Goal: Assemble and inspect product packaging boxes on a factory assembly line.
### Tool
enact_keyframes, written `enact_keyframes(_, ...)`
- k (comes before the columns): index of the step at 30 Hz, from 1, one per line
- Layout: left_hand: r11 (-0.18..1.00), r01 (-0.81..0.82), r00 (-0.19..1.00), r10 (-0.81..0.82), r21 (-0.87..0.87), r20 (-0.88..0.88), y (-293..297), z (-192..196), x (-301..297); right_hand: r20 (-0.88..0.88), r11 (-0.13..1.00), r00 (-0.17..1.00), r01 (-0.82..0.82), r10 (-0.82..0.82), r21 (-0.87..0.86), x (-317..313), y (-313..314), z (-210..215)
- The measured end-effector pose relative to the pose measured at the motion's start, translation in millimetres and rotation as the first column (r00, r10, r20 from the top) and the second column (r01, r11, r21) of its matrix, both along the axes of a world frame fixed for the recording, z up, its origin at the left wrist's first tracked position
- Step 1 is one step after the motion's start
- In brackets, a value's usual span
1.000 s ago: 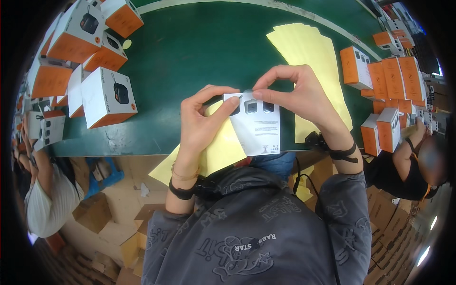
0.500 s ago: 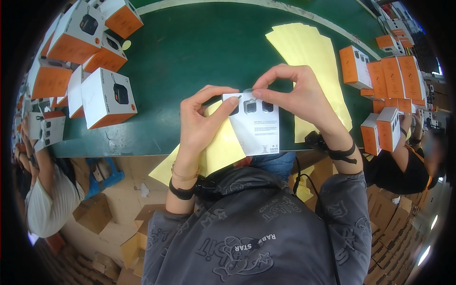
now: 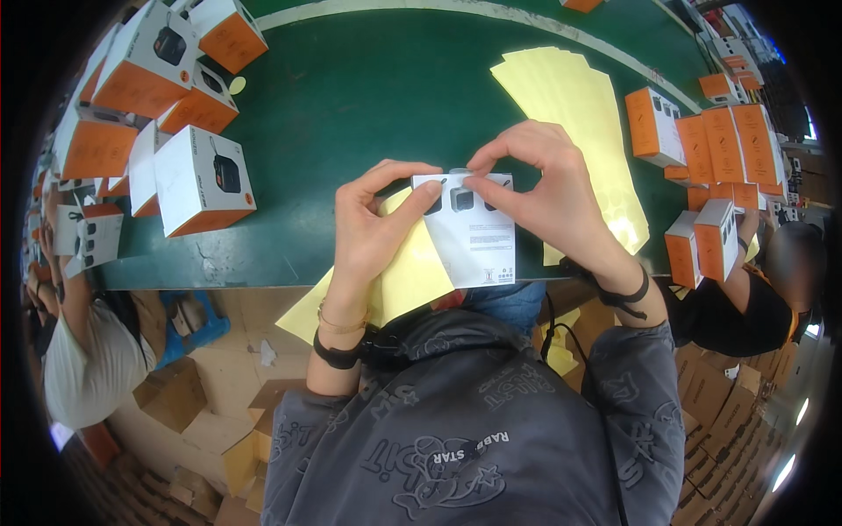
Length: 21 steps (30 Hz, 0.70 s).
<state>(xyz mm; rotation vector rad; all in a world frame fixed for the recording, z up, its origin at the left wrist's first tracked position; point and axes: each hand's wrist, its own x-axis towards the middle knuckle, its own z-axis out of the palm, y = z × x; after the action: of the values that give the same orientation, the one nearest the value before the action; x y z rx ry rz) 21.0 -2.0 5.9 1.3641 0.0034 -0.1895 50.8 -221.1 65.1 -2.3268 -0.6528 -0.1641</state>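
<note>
A small white box (image 3: pixel 481 245) with dark product pictures and fine print on the face toward me stands at the table's near edge. My left hand (image 3: pixel 375 215) is closed on its upper left corner, thumb on the printed face. That hand also keeps a yellow sticker sheet (image 3: pixel 419 267) under its palm; the sheet hangs over the edge beside the box. At the middle of the box's top edge sits a small clear sticker (image 3: pixel 459 173). My right hand (image 3: pixel 561 188) pinches there with thumb and forefinger, its other fingers curled above.
A fan of yellow sheets (image 3: pixel 570 96) lies right of my hands on the green table (image 3: pixel 351 88). White and orange boxes (image 3: pixel 206 184) are stacked at left; more boxes (image 3: pixel 732 145) stand at right. Co-workers sit on both sides, one in a white sleeve (image 3: pixel 88 377).
My right thumb has slid slightly left and down along the box's top edge, and the wrist has turned a little. The left hand, box and yellow sheet stay nearly in place.
</note>
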Motion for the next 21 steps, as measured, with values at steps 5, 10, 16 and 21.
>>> enact_keyframes(5,1.0,-0.006,1.0,0.006,-0.003,0.007,0,1,-1,0.139,0.989,0.979,0.149,-0.146,-0.009,-13,11,9)
enact_keyframes(10,1.0,0.0,0.999,-0.001,0.024,0.038,0,-1,-1,0.23,0.985,0.958,0.175,-0.172,0.009,-15,-7,13)
enact_keyframes(16,1.0,-0.013,0.998,0.011,0.025,0.07,-1,1,0,-0.407,0.946,0.912,0.092,0.044,0.31,-5,-7,15)
enact_keyframes(21,1.0,-0.007,0.998,0.006,0.014,0.061,-2,0,-1,-0.435,0.966,0.899,0.072,0.046,0.249,6,-6,5)
